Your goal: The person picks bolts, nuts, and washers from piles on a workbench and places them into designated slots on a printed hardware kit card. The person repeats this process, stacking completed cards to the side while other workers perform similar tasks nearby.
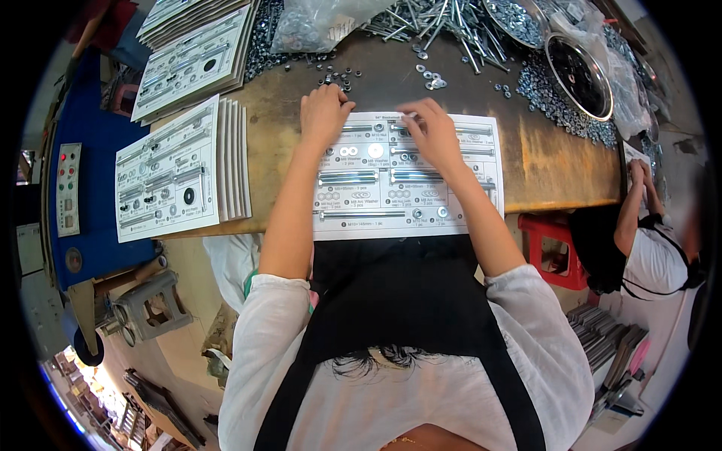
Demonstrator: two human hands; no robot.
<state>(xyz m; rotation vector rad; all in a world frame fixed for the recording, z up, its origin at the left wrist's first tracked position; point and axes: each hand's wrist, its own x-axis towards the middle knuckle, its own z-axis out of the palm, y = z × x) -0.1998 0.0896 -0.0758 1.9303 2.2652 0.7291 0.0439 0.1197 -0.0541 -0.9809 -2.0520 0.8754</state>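
A printed card [382,208] lies before me at the table's front edge, with pictures of bolts, nuts and washers on it. Metal bolts, nuts and washers appear to lie on parts of it; real ones and printed ones are hard to tell apart. My left hand [323,116] rests at the card's far left corner, fingers curled down beside a few loose nuts [344,75]; what they hold, if anything, is hidden. Over the upper middle of the card hovers my right hand [434,135], its fingertips smeared by motion.
Stacked printed cards [169,165] stand on the left. Along the back lie a pile of long bolts [444,26], a plastic bag [320,26], loose washers [430,75] and heaped nuts [549,98]. A round metal bowl [608,113] holds dark parts. Another person [654,244] works at the right.
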